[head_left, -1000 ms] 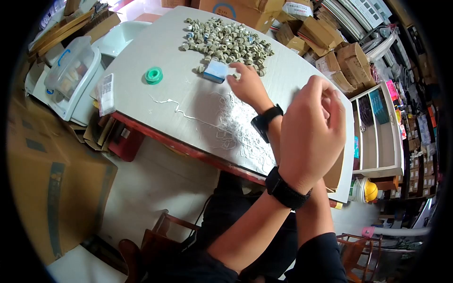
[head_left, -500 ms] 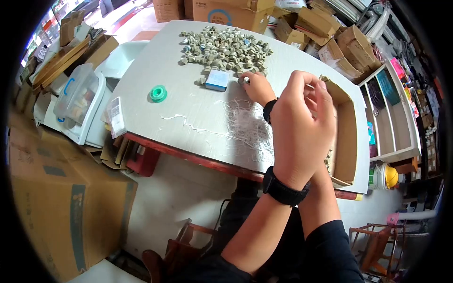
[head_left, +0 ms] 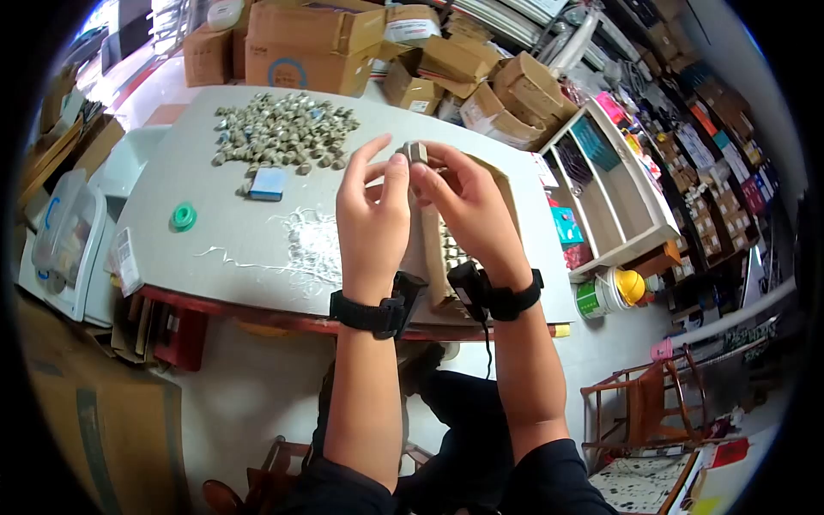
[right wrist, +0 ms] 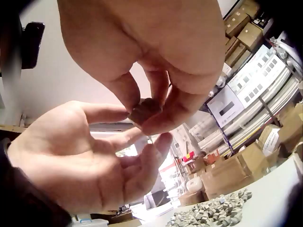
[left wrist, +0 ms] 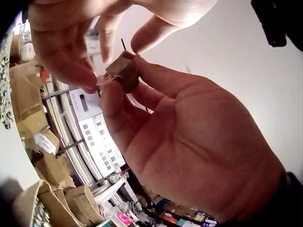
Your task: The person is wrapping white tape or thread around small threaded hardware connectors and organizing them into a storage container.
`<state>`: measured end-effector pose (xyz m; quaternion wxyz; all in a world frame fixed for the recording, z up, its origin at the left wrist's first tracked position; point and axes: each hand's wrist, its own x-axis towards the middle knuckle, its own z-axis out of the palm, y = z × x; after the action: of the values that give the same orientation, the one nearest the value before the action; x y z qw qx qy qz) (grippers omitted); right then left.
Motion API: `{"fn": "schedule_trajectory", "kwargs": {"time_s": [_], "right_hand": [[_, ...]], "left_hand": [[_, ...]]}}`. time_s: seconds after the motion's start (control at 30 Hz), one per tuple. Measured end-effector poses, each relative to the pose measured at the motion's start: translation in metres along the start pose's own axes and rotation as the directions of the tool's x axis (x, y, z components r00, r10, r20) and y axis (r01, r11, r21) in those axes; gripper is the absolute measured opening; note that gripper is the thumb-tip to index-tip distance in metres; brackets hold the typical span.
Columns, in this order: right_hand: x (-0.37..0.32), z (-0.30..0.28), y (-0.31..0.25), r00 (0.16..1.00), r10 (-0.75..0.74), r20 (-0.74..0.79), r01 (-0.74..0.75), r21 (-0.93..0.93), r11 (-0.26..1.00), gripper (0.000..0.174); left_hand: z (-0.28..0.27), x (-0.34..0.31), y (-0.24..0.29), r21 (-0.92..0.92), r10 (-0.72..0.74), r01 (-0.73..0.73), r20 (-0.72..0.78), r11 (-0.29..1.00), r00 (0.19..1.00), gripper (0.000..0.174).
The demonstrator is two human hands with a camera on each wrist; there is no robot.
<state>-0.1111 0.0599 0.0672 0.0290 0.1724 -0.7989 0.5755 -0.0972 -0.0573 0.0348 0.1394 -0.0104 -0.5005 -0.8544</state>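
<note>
Raised above the table, my right hand (head_left: 482, 210) pinches a small grey-beige hexagonal fitting (head_left: 417, 153) between thumb and fingers. Facing it is my left hand (head_left: 369, 227), its thumb and fingers apart and slightly bent. In the right wrist view the left thumb tip comes right up to the fitting (right wrist: 144, 111). A tiny whitish bit (left wrist: 101, 79) shows by the left fingertips in the left wrist view. Similar fittings lie in a pile (head_left: 287, 129) at the back of the table. Part of the fitting is hidden behind the right fingers.
A small blue box (head_left: 267, 184) lies in front of the pile. Tangled white strands (head_left: 313, 249) spread near the left forearm, and a green ring-shaped roll (head_left: 183, 216) sits at left. Behind my right hand stands an open cardboard box (head_left: 436, 266) with fittings inside. Cartons (head_left: 309, 47) line the back.
My right hand has come back from the pile's edge with a fitting. The crossed arms have parted, and both hands now meet in front. The head view has swung to the right.
</note>
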Motion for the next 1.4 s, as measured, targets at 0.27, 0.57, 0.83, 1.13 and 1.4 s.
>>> {"fn": "schedule_trajectory", "kwargs": {"time_s": [0.27,0.57,0.83,1.13,1.4], "right_hand": [[-0.048,-0.082,0.001,0.998,-0.021,-0.064,0.025,0.055,0.998,0.034],[-0.075,-0.164,0.021,0.963,0.258,-0.077,-0.17,0.568,0.805,0.028],[-0.065,-0.174,0.038,0.955,0.273,-0.117,-0.189,0.469,0.863,0.034],[-0.028,-0.175,0.068,0.965,0.248,-0.079,-0.244,0.064,0.968,0.042],[0.064,-0.195,0.219,0.836,0.509,-0.205,-0.542,-0.164,0.824,0.026]], "left_hand": [[0.064,-0.021,-0.019,-0.069,-0.07,0.09,0.253,0.994,0.965,0.029],[0.11,-0.029,-0.054,-0.262,-0.282,0.37,0.317,0.892,0.905,0.029],[0.123,-0.024,-0.083,0.046,-0.241,0.238,0.118,0.97,0.963,0.029],[0.06,0.011,-0.06,0.419,0.122,-0.044,-0.161,0.907,0.979,0.025],[0.036,0.01,-0.064,0.504,0.049,-0.109,0.131,0.857,0.99,0.028]]}}
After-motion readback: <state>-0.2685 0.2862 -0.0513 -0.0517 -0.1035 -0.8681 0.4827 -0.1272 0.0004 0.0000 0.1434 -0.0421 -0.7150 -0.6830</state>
